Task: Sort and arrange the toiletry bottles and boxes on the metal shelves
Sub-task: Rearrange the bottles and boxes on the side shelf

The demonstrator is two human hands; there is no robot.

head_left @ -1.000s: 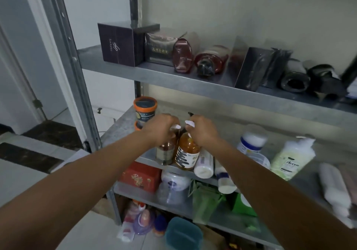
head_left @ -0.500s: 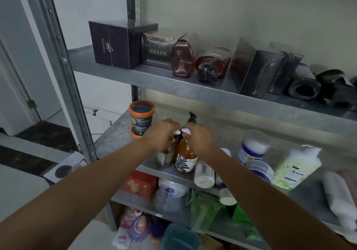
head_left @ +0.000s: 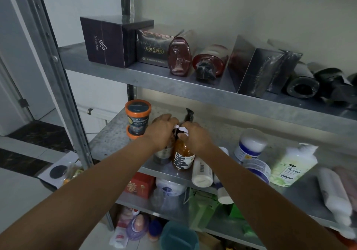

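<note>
Little has been moved since the earlier frames: both hands are kept at the tops of the same two bottles, and only the view has been tilted slightly upward. The left hand (head_left: 161,132) is curled down over the top of a darker bottle (head_left: 163,156), its grip closed round the cap so that the cap is hidden. The right hand (head_left: 195,136) is closed round the neck of an amber bottle (head_left: 182,158) with a black-and-white label. Both bottles are stood upright, touching, near the front edge of the middle shelf (head_left: 114,139). A small white piece is seen between the two grips; what it is cannot be told. A black pump head (head_left: 189,114) is seen just behind the grips. Two orange-rimmed jars (head_left: 137,118) are stacked just left of the left grip. A white bottle (head_left: 201,170) is laid on its side just below the right grip, and a pale green pump bottle (head_left: 293,166) is leaned well to its right
</note>
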